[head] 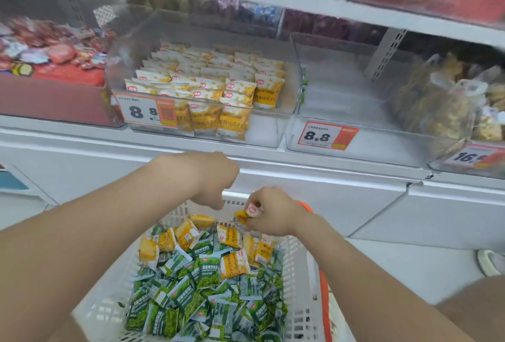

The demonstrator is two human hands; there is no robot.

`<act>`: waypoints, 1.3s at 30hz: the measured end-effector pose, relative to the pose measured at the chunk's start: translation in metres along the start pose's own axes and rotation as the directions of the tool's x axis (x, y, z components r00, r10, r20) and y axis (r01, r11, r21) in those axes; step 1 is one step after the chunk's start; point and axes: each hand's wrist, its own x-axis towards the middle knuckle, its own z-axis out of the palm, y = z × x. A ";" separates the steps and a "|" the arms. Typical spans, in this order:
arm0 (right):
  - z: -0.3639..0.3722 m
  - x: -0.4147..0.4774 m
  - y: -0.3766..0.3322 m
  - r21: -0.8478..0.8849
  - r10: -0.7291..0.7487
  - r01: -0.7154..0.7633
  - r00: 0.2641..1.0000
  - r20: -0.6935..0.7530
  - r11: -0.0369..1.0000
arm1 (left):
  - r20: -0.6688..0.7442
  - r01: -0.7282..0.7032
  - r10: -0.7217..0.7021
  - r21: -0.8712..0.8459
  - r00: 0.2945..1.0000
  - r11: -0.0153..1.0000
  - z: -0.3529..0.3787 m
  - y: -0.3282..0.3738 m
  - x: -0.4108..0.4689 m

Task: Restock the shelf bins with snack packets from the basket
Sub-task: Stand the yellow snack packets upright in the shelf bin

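Observation:
A white plastic basket (pixel 299 273) sits below me, filled with several green snack packets (pixel 207 270) and several yellow ones (pixel 233 261). My right hand (pixel 273 212) hovers over the basket's far end and pinches a yellow packet (pixel 244 214). My left hand (pixel 210 177) hangs above the far rim with its fingers curled downward; nothing shows in it. On the shelf above, a clear bin (pixel 284 123) holds rows of the same yellow packets (pixel 218 87). To its right stands a clear bin (pixel 341 90) with nothing in it.
Price tags reading 8.8 hang on both clear bins (pixel 149 112) (pixel 326 135). A red bin of mixed sweets (pixel 52 68) sits at the left, a bin of brown snacks (pixel 448 104) at the right. A white cabinet front (pixel 328 191) runs beneath the shelf. The basket has an orange handle (pixel 323 287).

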 end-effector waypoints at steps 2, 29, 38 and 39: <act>-0.031 -0.003 -0.020 0.023 -0.060 0.061 0.997 -0.040 0.998 | 0.018 0.030 -0.028 -0.126 0.999 0.992 -0.007 -0.007 -0.010; -0.203 -0.023 -0.068 0.107 -0.023 0.165 0.638 -0.770 0.981 | -0.831 -0.170 -0.251 -0.376 0.496 0.911 -0.047 -0.043 -0.013; -0.229 0.045 -0.078 -0.611 -0.091 -0.220 0.895 -0.436 0.761 | -0.725 0.102 -0.204 -0.183 0.658 0.978 -0.041 -0.053 -0.003; -0.229 0.050 -0.080 -0.636 -0.059 -0.225 0.918 -0.393 0.738 | -0.725 0.109 -0.202 -0.174 0.659 0.979 -0.041 -0.055 -0.002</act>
